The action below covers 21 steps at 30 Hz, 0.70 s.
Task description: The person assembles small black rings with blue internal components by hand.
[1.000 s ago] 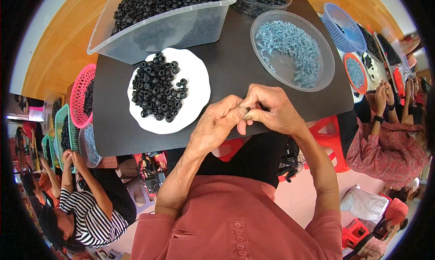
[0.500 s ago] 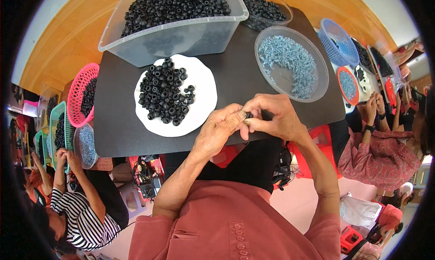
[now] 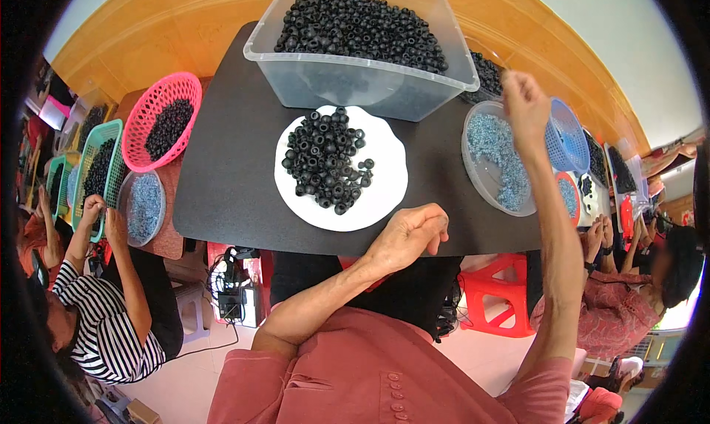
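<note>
My left hand [image 3: 412,237] is at the table's front edge, to the right of a white scalloped plate [image 3: 396,174]. Its fingers are curled closed; whether anything is inside them is hidden. My right hand [image 3: 526,106] is stretched out to the far right, raised beside a round clear tub of black pieces [image 3: 484,79]. Motion smears its fingers, and I cannot make out anything in them. On the plate lies a pile of round black pieces with holes [image 3: 325,154], like large beads. Below my right forearm sits a round clear bowl [image 3: 477,184] of tiny blue translucent pieces [image 3: 497,139].
A large clear bin [image 3: 355,84] full of black pieces stands at the back of the dark table [image 3: 229,150]. To the left are a pink basket [image 3: 133,132] and a person in a striped top [image 3: 118,328]. A blue basket [image 3: 573,147] and another person [image 3: 621,313] are on the right.
My hands, together over the table edge before, have parted. The right has reached far and to the right; the left stays near the edge with fingers curled. The view has shifted slightly.
</note>
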Available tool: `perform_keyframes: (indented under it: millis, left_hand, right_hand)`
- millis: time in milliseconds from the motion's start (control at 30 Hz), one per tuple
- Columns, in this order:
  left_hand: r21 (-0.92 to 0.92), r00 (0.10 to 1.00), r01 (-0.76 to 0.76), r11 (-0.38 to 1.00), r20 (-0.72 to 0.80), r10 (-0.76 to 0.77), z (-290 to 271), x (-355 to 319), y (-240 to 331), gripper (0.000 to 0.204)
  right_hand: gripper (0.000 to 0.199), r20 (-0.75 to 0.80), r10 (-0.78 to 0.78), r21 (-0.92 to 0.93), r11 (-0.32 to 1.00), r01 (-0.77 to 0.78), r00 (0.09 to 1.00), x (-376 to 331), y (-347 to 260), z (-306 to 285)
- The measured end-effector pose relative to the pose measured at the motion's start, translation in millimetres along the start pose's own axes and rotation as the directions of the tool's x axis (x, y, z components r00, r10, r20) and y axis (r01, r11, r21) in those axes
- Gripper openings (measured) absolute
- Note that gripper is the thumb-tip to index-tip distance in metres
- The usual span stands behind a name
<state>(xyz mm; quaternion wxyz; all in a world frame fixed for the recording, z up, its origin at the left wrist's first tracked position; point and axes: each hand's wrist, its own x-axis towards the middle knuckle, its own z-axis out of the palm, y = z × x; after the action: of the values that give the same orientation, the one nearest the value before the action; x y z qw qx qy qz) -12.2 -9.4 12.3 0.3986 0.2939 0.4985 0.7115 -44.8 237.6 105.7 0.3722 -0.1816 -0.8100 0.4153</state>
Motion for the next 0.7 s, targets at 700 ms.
perform_keyframes:
  millis: [700]
  left_hand:
    - [-0.050, 0.999, 0.018, 0.999, 0.032, -0.017, -3, 0, -1, 0.017]
  right_hand:
    - [0.021, 0.632, -0.340, 0.084, 0.924, 0.374, 0.697, -92, -36, 60]
